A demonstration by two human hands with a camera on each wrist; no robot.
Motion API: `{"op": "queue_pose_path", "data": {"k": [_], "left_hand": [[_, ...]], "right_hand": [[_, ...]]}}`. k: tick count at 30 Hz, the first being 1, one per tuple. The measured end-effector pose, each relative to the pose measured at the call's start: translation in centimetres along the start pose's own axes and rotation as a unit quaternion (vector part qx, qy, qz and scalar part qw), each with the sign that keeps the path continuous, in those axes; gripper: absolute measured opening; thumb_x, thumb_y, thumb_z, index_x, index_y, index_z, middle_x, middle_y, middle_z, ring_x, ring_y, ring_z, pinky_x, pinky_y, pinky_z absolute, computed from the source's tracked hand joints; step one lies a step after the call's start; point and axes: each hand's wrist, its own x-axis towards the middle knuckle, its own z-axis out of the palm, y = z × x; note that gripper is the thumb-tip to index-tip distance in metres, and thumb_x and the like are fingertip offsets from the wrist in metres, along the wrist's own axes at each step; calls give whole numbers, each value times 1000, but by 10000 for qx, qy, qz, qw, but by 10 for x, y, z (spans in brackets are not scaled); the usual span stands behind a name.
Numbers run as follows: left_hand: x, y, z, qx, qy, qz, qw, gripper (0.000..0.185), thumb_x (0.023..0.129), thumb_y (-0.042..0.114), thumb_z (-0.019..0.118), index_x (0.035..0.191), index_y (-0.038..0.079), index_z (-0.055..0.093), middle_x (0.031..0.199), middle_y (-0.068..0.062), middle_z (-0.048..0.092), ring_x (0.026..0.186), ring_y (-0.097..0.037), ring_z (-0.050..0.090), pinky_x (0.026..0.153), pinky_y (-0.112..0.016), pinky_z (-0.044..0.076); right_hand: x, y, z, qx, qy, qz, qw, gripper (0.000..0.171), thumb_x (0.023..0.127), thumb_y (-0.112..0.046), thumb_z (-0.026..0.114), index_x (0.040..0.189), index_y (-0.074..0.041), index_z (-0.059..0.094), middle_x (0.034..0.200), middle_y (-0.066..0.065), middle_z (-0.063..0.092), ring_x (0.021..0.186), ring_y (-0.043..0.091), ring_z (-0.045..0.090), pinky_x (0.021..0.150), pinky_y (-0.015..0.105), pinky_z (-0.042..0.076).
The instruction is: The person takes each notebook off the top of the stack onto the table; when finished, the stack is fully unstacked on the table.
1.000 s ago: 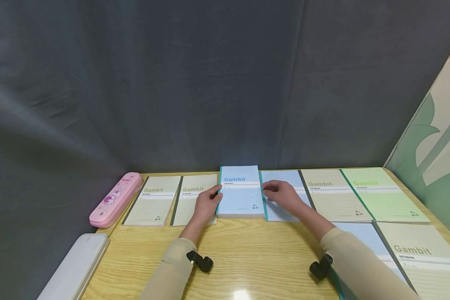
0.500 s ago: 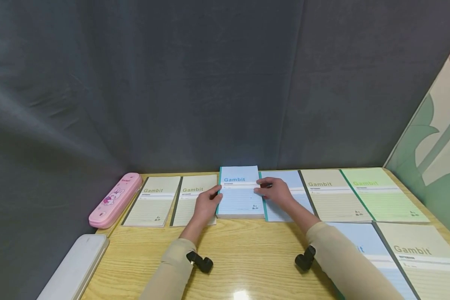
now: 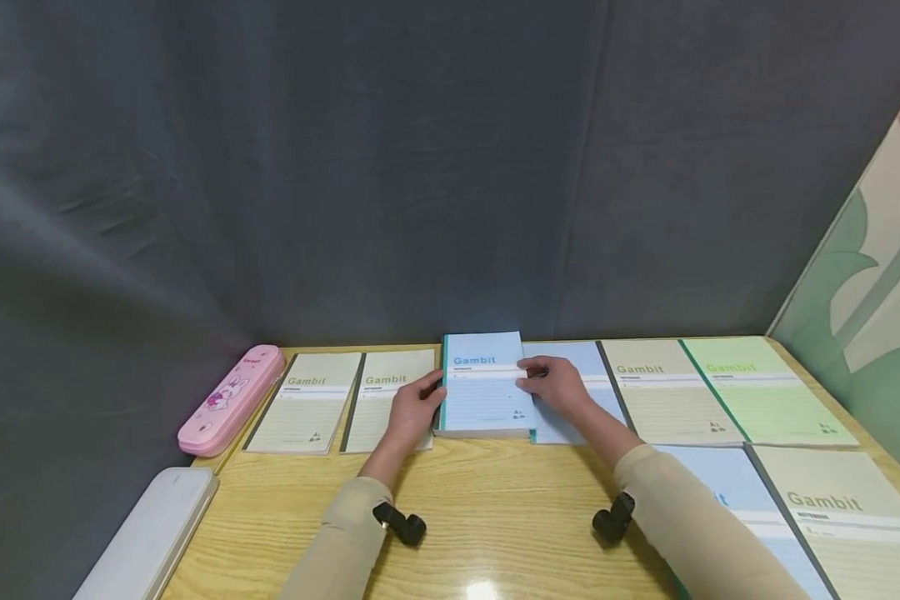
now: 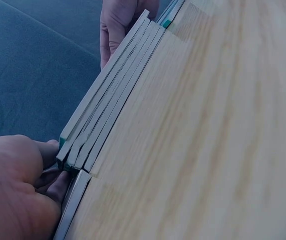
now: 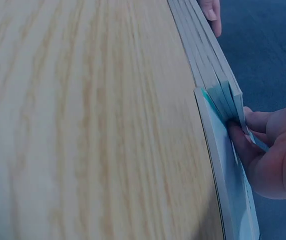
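Two-handed, apparently adjusting the blue-topped notebook stack (image 3: 487, 396) on the bench (image 3: 495, 517) at mid-frame, pinching its right side with the right hand (image 3: 558, 386), touching its left with the half-curled left hand (image 3: 411, 412), grip unclear, and probably needing even pressure next.

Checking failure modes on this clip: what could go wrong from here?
Multi-pick: the thick stack of blue paper notebooks splays apart at its right edge, so the right hand might lift more layers than intended.
Drag: that hand works low over the flat blue paper notebook beside the stack and may shift it.
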Motion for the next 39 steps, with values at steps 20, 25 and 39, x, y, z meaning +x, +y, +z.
{"op": "queue_pose_path", "data": {"k": [20,25,39], "left_hand": [[2,-2,-2,-4,-92,198,9998,37,101,12,63,137,4,63,146,-10,55,139,-29,46,114,-41,40],[3,-3,-1,20,-78,153,9998,37,100,12,64,137,5,63,147,-9,55,139,-29,46,115,-40,39],[1,-2,-2,43,-99,247,9996,37,100,12,64,136,4,63,147,-11,55,140,-30,45,116,-42,37]], "right_hand": [[-7,15,-20,1692,-643,1047,9779,41,95,-7,71,135,0,62,127,22,66,80,8,64,63,24,58],[-14,20,-24,1885,-534,1206,9732,44,96,-8,71,138,-2,60,134,22,60,78,6,63,62,23,58],[-41,31,-40,1742,-485,1257,9755,47,96,-11,71,141,-2,57,128,20,66,84,11,69,65,27,60]]}}
